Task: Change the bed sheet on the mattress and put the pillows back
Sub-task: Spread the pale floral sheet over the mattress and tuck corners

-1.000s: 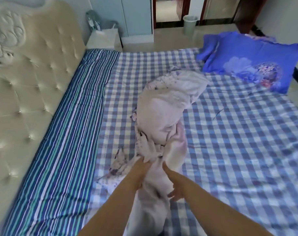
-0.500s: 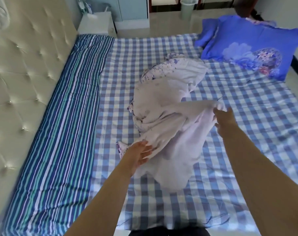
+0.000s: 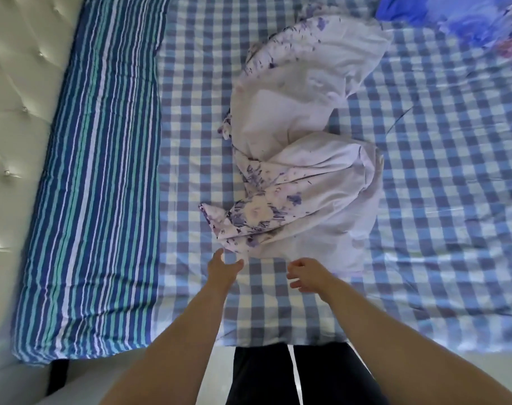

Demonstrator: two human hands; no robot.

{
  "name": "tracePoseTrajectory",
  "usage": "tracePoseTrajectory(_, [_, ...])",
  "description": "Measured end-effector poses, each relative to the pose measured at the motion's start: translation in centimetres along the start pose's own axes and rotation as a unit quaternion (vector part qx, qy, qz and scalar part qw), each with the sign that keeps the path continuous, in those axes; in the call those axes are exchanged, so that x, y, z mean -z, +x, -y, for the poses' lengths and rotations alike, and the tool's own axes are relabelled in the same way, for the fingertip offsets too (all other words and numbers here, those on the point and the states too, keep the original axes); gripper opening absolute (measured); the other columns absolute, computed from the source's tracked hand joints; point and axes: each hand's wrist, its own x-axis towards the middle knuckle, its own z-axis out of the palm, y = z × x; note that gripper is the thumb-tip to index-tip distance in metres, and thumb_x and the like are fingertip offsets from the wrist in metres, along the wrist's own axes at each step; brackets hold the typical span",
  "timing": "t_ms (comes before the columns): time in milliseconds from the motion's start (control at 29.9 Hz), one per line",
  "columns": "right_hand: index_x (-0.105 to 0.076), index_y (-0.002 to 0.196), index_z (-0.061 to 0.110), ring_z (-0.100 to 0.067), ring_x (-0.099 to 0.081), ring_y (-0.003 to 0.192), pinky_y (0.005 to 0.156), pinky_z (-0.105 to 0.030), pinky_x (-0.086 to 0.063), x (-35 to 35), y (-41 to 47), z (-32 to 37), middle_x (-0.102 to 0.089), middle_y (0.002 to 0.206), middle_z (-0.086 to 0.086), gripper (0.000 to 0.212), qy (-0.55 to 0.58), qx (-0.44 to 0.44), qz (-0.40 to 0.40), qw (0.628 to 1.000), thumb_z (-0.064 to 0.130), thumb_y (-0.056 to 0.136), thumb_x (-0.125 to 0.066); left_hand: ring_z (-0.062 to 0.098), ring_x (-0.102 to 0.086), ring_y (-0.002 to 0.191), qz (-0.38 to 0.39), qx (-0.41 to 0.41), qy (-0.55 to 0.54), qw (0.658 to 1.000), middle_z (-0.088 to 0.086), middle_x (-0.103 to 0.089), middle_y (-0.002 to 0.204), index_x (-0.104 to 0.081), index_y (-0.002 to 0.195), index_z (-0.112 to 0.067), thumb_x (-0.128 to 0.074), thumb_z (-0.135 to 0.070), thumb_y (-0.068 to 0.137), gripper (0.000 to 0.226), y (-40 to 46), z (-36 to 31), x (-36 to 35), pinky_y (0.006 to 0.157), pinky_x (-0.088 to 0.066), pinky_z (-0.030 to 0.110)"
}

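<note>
You have one crumpled white floral sheet (image 3: 301,159) on the bed, one blue-and-white checked sheet (image 3: 424,200) spread under it, and one striped mattress (image 3: 97,185) showing along its edge. One blue pillow (image 3: 465,21) sits at the far corner. One tufted headboard (image 3: 15,97). Your two hands, left hand (image 3: 222,270) and right hand (image 3: 307,273), are both in view.

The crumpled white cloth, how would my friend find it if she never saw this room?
Look at the bed's blue checked sheet. In its middle, just beyond both hands, lies the crumpled white cloth in a heap. Only it is pale with small purple flower prints; the pillow in the far corner is bright blue.
</note>
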Motion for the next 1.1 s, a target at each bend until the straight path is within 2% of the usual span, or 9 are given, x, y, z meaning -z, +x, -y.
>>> tracePoseTrajectory(167, [-0.056,0.103,0.01,-0.021,-0.061,0.081,0.064,-0.024,-0.047,-1.1,2.3,1.0,-0.064,0.097,-0.008,0.013,0.047,0.001,-0.032,0.998,0.02,0.096,-0.052,0.033,-0.038,0.134,-0.007,-0.065,0.144,0.987,0.013,-0.036,0.148,-0.03,0.147,-0.015,-0.071,-0.032,0.082,0.079,7.4,-0.6,0.7,0.109,-0.034,0.043])
tracePoseTrajectory(267, [-0.058,0.103,0.011,-0.019,-0.063,0.081,0.071,-0.026,-0.049,-1.2,3.2,1.9,-0.068,0.095,-0.006,0.014,0.092,0.025,-0.045,0.994,0.022,0.096,-0.053,0.032,-0.036,0.135,0.016,-0.049,0.122,0.991,0.013,-0.032,0.15,-0.026,0.149,-0.013,-0.074,-0.026,0.08,0.085,12.3,-1.5,0.3,0.106,-0.038,0.041])
tracePoseTrajectory(435, [-0.06,0.102,0.01,-0.014,-0.061,0.069,0.061,-0.019,-0.048,-1.3,3.3,1.7,-0.068,0.09,-0.007,0.011,0.221,0.023,-0.058,0.973,0.016,0.097,-0.052,0.029,-0.028,0.14,0.072,-0.019,0.101,0.992,0.01,-0.018,0.157,-0.004,0.152,-0.013,-0.075,-0.009,0.079,0.102,17.1,-2.6,-1.0,0.111,-0.032,0.043])
tracePoseTrajectory(568, [-0.061,0.102,0.011,-0.015,-0.064,0.072,0.067,-0.024,-0.049,-2.5,3.5,-0.3,-0.07,0.089,-0.003,0.013,0.251,-0.008,-0.059,0.966,0.02,0.097,-0.052,0.031,-0.048,0.125,0.119,-0.014,0.255,0.959,0.019,-0.047,0.14,-0.045,0.136,-0.001,-0.062,-0.028,0.091,0.056,17.2,-2.5,-1.5,0.103,-0.04,0.034])
tracePoseTrajectory(602, [-0.06,0.1,0.011,-0.015,-0.063,0.069,0.066,-0.024,-0.048,-2.9,3.4,-0.9,-0.069,0.087,-0.003,0.012,0.259,-0.016,-0.059,0.964,0.019,0.097,-0.052,0.032,-0.048,0.125,0.118,-0.021,0.298,0.947,0.019,-0.049,0.139,-0.047,0.135,-0.001,-0.061,-0.033,0.091,0.056,17.1,-2.3,-1.4,0.104,-0.04,0.034])
tracePoseTrajectory(736, [-0.061,0.095,0.013,-0.015,-0.062,0.067,0.064,-0.023,-0.048,-4.0,2.7,-2.4,-0.069,0.081,-0.002,0.011,0.257,-0.031,-0.057,0.964,0.019,0.097,-0.052,0.032,-0.029,0.139,0.034,-0.05,0.306,0.95,0.014,-0.029,0.153,-0.017,0.15,-0.013,-0.076,-0.047,0.074,0.102,18.3,-1.3,-0.4,0.113,-0.029,0.041])
tracePoseTrajectory(802, [-0.062,0.098,0.014,-0.015,-0.065,0.072,0.066,-0.023,-0.05,-3.8,2.9,-3.2,-0.071,0.086,-0.002,0.011,0.243,-0.031,-0.059,0.968,0.021,0.097,-0.052,0.031,-0.028,0.14,0.077,-0.04,0.261,0.961,0.011,-0.028,0.154,-0.01,0.152,-0.011,-0.079,-0.044,0.072,0.111,19.0,-1.2,-0.7,0.114,-0.028,0.039])
tracePoseTrajectory(970, [-0.061,0.098,0.013,-0.013,-0.062,0.067,0.064,-0.022,-0.049,-3.9,4.0,-3.7,-0.068,0.084,-0.002,0.013,0.252,-0.032,-0.074,0.964,0.019,0.098,-0.05,0.031,-0.057,0.113,0.133,-0.079,0.346,0.925,0.018,-0.061,0.124,-0.061,0.12,0.0,-0.061,-0.025,0.09,0.039,17.2,-0.2,-2.0,0.089,-0.043,0.03])
tracePoseTrajectory(1103, [-0.059,0.096,0.013,-0.014,-0.059,0.068,0.065,-0.024,-0.047,-4.6,4.1,-2.9,-0.066,0.084,-0.002,0.011,0.232,-0.016,-0.058,0.971,0.016,0.098,-0.049,0.036,-0.049,0.12,0.103,-0.157,0.447,0.874,0.017,-0.055,0.131,-0.054,0.127,-0.009,-0.042,-0.031,0.097,0.039,13.6,-0.2,-2.1,0.104,-0.037,0.041])
